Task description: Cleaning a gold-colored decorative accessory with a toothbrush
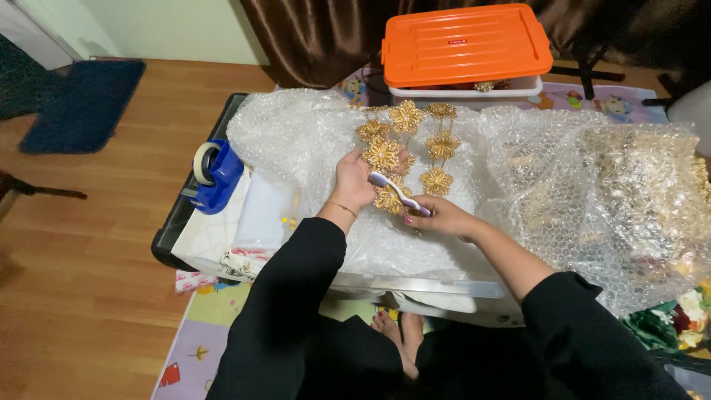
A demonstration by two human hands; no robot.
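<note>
Fingers of the right hand [438, 217] pinch a white brush [394, 191], long axis running toward upper left; left hand [354, 180] grips gold flower ornaments [406, 148] on bubble wrap [533, 170], wooden floor [89, 244] at left.

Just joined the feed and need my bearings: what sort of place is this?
Most likely a room in a home, with work done at floor level: wooden floor, brown curtain, a child's play mat. Bubble wrap, gold flower ornaments and a tape dispenser suggest packing.
</note>
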